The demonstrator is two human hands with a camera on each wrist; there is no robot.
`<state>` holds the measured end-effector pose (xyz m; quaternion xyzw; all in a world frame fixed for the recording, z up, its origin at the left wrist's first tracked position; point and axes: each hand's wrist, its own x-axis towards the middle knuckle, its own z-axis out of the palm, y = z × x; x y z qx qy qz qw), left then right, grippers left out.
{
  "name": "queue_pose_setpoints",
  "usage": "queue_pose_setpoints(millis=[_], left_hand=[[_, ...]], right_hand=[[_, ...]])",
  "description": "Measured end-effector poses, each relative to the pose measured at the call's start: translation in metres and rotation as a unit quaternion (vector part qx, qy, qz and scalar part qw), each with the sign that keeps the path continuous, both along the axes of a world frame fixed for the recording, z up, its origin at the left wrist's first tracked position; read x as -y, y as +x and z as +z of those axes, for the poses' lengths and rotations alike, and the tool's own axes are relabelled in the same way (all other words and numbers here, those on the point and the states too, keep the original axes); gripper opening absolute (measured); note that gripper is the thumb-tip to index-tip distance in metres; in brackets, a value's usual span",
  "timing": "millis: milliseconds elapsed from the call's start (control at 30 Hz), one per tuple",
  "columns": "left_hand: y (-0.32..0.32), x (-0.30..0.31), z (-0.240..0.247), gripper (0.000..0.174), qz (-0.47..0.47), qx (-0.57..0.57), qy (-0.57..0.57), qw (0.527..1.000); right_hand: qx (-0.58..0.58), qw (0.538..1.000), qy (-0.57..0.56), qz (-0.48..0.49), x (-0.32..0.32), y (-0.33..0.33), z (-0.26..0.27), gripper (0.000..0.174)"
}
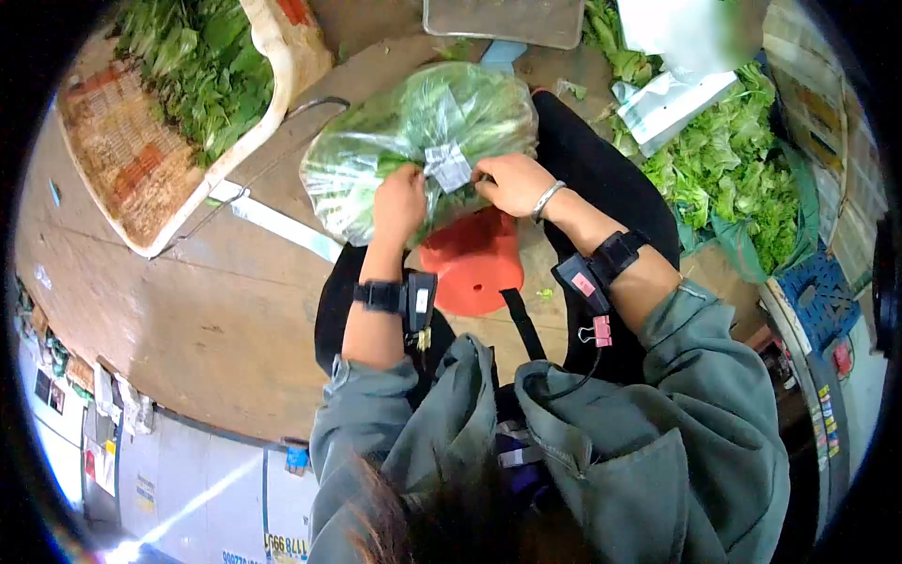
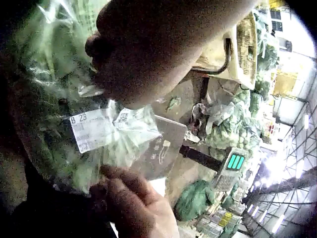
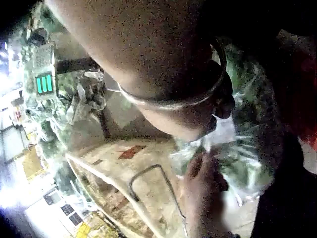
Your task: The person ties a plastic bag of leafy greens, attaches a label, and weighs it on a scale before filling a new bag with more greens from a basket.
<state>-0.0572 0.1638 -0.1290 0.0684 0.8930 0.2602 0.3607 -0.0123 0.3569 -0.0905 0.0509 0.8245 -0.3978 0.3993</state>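
Note:
A clear plastic bag [image 1: 376, 122] full of leafy greens lies across the person's knees in the head view. Its white printed label [image 1: 446, 167] faces up between the hands. The left hand [image 1: 399, 202] pinches the plastic to the left of the label, its fingers curled in. On the other side, the right hand [image 1: 517, 183], with a metal bangle at the wrist, grips the plastic at the label's right edge. Gathered plastic [image 2: 138, 124] sticks out beyond the label in the left wrist view. The left fingertips are partly hidden there by the hand itself.
A red stool [image 1: 470, 273] stands between the legs. To the left, a dirty white crate [image 1: 169, 221] holds loose greens. Lettuce [image 1: 733, 179] fills a green sack at right, with a white box [image 1: 681, 108] on it. A scale display [image 2: 236, 160] stands ahead, by its metal platform [image 1: 507, 19].

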Motion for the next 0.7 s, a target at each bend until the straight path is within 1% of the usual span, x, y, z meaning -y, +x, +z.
queue_pose_setpoints(millis=[33, 67, 100, 133, 267, 333, 367, 433, 500, 567, 600, 633, 700], left_hand=[[-0.003, -0.001, -0.001, 0.018, 0.006, 0.002, 0.0, 1.0], [-0.005, -0.001, -0.002, 0.019, 0.026, 0.029, 0.003, 0.999], [-0.005, -0.001, -0.002, 0.021, 0.045, 0.058, 0.005, 0.997], [-0.004, -0.001, -0.003, 0.02, 0.044, 0.051, 0.006, 0.998], [0.001, -0.004, -0.002, 0.019, 0.07, 0.049, -0.019, 0.996], [0.004, -0.003, -0.01, 0.018, 0.078, 0.034, -0.002, 0.996], [0.005, -0.002, -0.015, 0.016, 0.085, 0.016, 0.014, 0.996], [0.002, -0.001, -0.016, 0.016, 0.093, 0.029, 0.023, 0.995], [-0.002, 0.002, -0.016, 0.017, 0.096, 0.039, 0.037, 0.994], [-0.008, 0.006, -0.016, 0.019, 0.119, 0.106, 0.066, 0.985], [-0.015, 0.004, -0.008, 0.02, 0.107, 0.11, 0.068, 0.986], [-0.013, 0.004, -0.012, 0.02, 0.109, 0.1, 0.073, 0.986], [-0.01, 0.007, -0.028, 0.019, 0.101, 0.083, 0.08, 0.988]], right_hand=[[-0.004, 1.0, 0.007, -0.009, -0.002, 0.002, -0.001, 0.02], [-0.001, 1.0, 0.006, -0.003, -0.003, 0.002, -0.003, 0.02], [-0.003, 0.998, 0.016, -0.058, -0.001, 0.002, -0.003, 0.02], [-0.003, 0.993, 0.026, -0.113, 0.001, 0.003, -0.003, 0.019], [0.003, 0.99, 0.044, -0.135, 0.009, 0.002, -0.009, 0.019], [-0.087, 0.984, 0.073, -0.135, 0.012, 0.001, -0.021, 0.019], [-0.086, 0.985, 0.072, -0.129, 0.013, 0.0, -0.027, 0.019], [-0.125, 0.976, 0.093, -0.153, 0.016, 0.001, -0.033, 0.02], [-0.127, 0.978, 0.101, -0.133, 0.014, 0.0, -0.035, 0.02], [-0.085, 0.988, 0.064, -0.112, 0.014, -0.008, -0.03, 0.02], [-0.054, 0.993, 0.08, -0.065, 0.013, -0.013, -0.03, 0.019], [-0.064, 0.993, 0.083, -0.063, 0.011, -0.018, -0.029, 0.019], [-0.137, 0.99, 0.035, -0.02, 0.004, -0.029, -0.03, 0.019]])
